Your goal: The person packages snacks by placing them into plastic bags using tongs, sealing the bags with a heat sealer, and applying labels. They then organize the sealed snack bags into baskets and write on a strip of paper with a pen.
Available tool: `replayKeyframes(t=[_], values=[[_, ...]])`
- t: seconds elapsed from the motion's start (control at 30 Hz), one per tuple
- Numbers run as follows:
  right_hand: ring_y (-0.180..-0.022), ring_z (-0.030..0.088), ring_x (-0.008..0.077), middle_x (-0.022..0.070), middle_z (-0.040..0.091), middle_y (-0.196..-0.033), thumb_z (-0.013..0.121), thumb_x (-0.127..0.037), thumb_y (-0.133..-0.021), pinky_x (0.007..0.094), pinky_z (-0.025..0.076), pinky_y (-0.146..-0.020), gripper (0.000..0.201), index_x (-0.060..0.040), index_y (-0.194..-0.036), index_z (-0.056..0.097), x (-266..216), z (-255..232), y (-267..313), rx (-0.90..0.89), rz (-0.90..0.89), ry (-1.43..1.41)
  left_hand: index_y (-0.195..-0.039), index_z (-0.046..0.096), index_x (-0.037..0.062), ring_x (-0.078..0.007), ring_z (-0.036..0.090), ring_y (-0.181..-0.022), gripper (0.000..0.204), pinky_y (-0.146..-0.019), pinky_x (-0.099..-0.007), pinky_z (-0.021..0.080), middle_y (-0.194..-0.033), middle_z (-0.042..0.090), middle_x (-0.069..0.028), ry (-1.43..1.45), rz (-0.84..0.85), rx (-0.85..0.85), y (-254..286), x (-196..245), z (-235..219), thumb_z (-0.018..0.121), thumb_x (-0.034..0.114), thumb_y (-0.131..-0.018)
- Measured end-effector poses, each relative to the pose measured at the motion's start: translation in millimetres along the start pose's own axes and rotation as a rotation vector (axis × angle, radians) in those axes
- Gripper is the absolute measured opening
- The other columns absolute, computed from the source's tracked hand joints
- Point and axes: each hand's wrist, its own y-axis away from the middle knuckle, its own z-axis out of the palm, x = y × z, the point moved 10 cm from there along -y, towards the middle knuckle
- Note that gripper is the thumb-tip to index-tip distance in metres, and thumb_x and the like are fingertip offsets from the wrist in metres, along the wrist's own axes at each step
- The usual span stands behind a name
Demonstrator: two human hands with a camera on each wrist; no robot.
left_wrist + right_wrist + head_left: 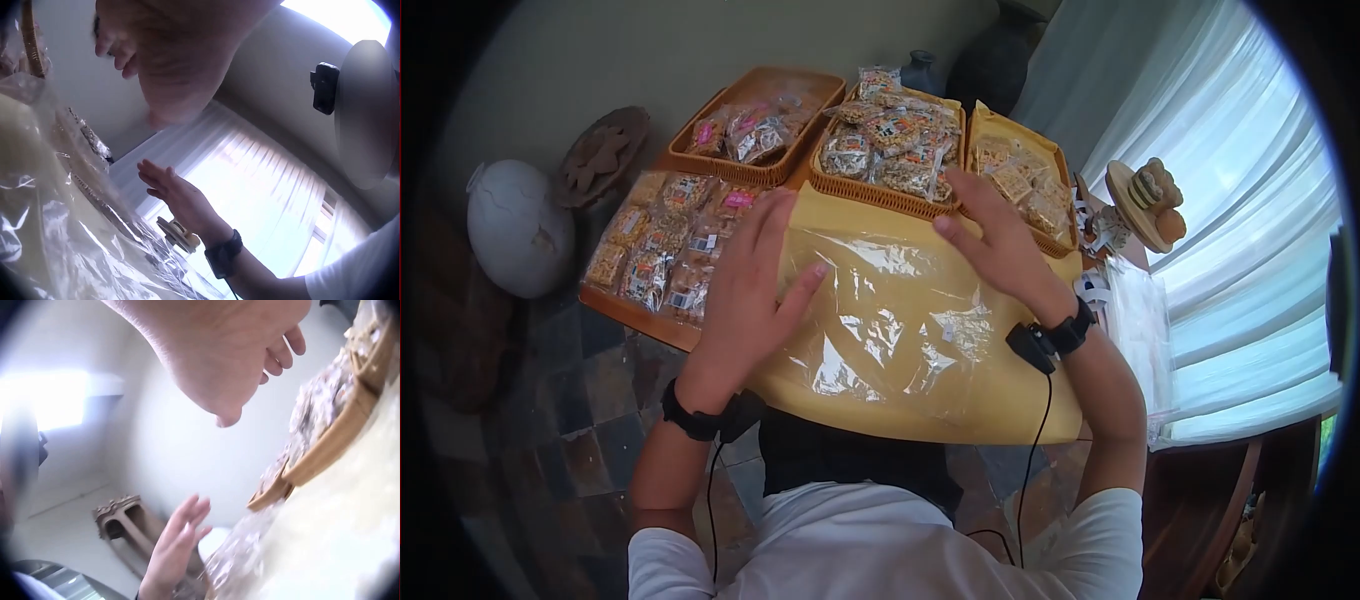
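A crumpled clear plastic sheet or bag (890,320) lies on a yellow surface (1020,400) in front of the person. Above its left side the left hand (752,285) is raised, fingers extended and thumb apart, gripping nothing. The right hand (1003,248) hovers past the sheet's upper right side near the middle basket, its fingers extended and nothing held. Both wrist views show the palms off the surface: the left hand (181,62) in the left wrist view and the right hand (225,350) in the right wrist view.
Behind stand a left basket (745,172), a middle basket (880,193) and a right basket (1055,240), all holding wrapped snacks. More wrapped snacks (650,270) lie at the left. A white egg-shaped object (520,228) stands farther left; a curtain (1230,250) hangs at the right.
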Motion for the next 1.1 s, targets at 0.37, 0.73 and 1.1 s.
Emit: replayKeyframes(t=[0.37,0.73,1.1], values=[[-0.161,0.029,0.0398,0.0261,0.029,-0.174,0.059,-0.068,-0.102,0.0548,0.027,-0.128,0.094,-0.0024,-0.166,0.037,16,85,116,-0.407,-0.065,0.275,-0.169,0.031,0.0039,-0.0391,0.022,-0.164,0.093,-0.133,-0.0534,0.018,-0.176,0.026,-0.0232,-0.124,0.254,-0.697,54,-19,111,0.052,0.068,-0.105],[-0.152,0.043,0.0451,0.0317,0.045,-0.162,0.062,-0.059,-0.104,0.0542,0.035,-0.122,0.087,0.009,-0.155,0.046,-64,-2,91,-0.012,-0.08,0.093,-0.167,0.031,-0.0015,-0.0423,0.021,-0.164,0.089,-0.132,-0.0579,0.016,-0.174,0.027,-0.0282,-0.379,0.212,-0.535,28,15,104,0.054,0.06,-0.107],[-0.156,0.037,0.0447,0.0312,0.036,-0.168,0.058,-0.065,-0.103,0.0557,0.031,-0.126,0.088,0.0015,-0.16,0.045,9,55,151,-0.339,0.01,0.213,-0.173,0.022,0.0101,-0.0348,0.009,-0.168,0.09,-0.134,-0.0547,0.008,-0.18,0.017,-0.0186,-0.127,0.27,-0.869,2,-24,157,0.055,0.062,-0.106]])
